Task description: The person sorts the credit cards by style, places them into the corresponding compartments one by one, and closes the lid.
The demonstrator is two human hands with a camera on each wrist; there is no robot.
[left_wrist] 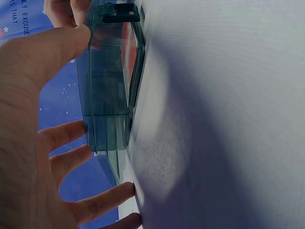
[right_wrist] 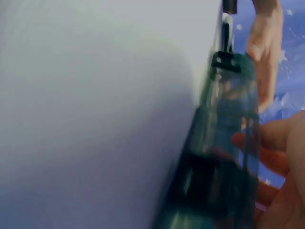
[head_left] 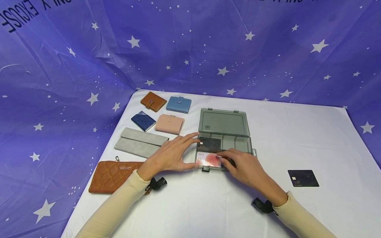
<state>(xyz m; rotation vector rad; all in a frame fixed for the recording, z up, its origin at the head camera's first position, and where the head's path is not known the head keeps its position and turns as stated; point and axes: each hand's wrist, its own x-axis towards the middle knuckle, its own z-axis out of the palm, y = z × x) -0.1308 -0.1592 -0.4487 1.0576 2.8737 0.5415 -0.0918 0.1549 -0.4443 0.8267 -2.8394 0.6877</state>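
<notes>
A translucent grey-green organizer box (head_left: 251, 145) lies with its lid (head_left: 224, 120) swung back. A black VIP card (head_left: 210, 144) is in its rear left compartment. At the front left of the box lies a pink-and-white card (head_left: 205, 159), partly covered by fingers. My left hand (head_left: 169, 155) spreads along the box's left side, its thumb at the front corner and fingertips touching the rim. My right hand (head_left: 245, 167) reaches in from the right, fingertips at the card's right end. Through the blurred wall in the right wrist view, a fingertip (right_wrist: 238, 140) shows inside the box.
Another black VIP card (head_left: 303, 178) lies at right on the white table. At left lie a brown wallet (head_left: 153, 101), a blue wallet (head_left: 179, 104), a navy card holder (head_left: 143, 121), a pink wallet (head_left: 169, 124), a grey wallet (head_left: 140, 142) and a quilted brown wallet (head_left: 104, 177).
</notes>
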